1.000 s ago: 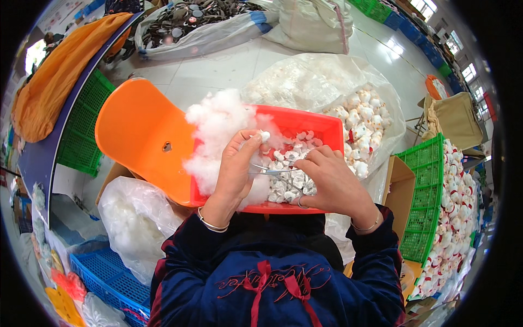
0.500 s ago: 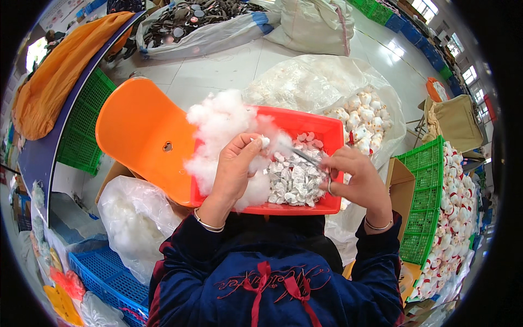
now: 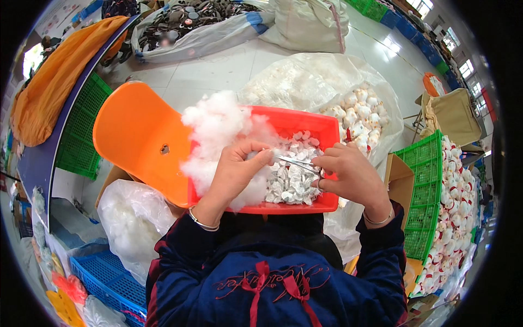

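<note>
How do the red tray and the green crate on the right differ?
The red tray has solid, shallow walls; the green crate has open lattice walls and stands tall. The red tray holds white stuffing and a heap of small white pieces, with both hands working over it; the green crate is packed with rounded white items marked in red, and no hand touches it. Both are plastic and hold white goods.

Orange chair (image 3: 136, 139), green crates (image 3: 427, 201), blue crate (image 3: 106, 278), orange cloth (image 3: 54, 82)
</note>
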The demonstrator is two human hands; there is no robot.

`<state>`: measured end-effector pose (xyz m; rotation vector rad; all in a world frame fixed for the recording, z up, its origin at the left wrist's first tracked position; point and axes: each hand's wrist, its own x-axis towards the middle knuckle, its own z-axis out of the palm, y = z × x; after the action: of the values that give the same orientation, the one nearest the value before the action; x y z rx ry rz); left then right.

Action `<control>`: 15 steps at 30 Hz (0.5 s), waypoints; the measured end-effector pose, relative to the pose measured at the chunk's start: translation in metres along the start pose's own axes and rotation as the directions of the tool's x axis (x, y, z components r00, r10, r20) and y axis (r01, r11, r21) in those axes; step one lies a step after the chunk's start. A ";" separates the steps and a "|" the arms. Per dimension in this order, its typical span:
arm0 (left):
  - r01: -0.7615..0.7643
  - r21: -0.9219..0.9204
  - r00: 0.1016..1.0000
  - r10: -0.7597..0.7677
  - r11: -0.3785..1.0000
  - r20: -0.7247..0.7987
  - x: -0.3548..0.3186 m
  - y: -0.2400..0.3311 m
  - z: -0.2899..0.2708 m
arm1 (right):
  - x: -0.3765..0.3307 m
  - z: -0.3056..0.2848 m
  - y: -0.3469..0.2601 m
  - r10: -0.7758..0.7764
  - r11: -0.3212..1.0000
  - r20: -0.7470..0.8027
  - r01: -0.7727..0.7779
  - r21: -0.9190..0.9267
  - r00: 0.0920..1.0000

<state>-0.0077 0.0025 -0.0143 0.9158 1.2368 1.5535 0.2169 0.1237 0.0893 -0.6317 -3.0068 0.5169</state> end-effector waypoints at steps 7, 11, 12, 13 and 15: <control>0.048 -0.008 0.998 -0.048 0.999 -0.041 0.003 -0.001 -0.005 | -0.002 0.002 0.005 0.006 1.000 -0.083 -0.008 -0.030 0.997; 0.019 0.025 0.997 -0.017 1.000 -0.079 -0.001 0.003 -0.005 | -0.002 0.003 0.002 -0.001 1.000 -0.140 0.003 0.018 0.990; 0.001 0.112 0.997 0.007 0.994 -0.070 -0.001 0.004 -0.005 | -0.002 0.005 0.002 -0.017 1.000 -0.152 0.017 -0.001 0.988; 0.004 0.067 0.998 0.001 0.998 -0.068 -0.001 0.005 -0.004 | -0.002 0.007 0.004 -0.006 1.000 -0.142 0.004 -0.015 0.990; 0.010 -0.022 0.998 -0.012 1.000 -0.067 -0.002 0.007 -0.003 | -0.003 0.010 0.007 0.011 0.999 -0.120 -0.016 -0.045 0.993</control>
<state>-0.0114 -0.0010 -0.0080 0.8471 1.2678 1.5976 0.2208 0.1252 0.0779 -0.6608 -2.9105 0.3968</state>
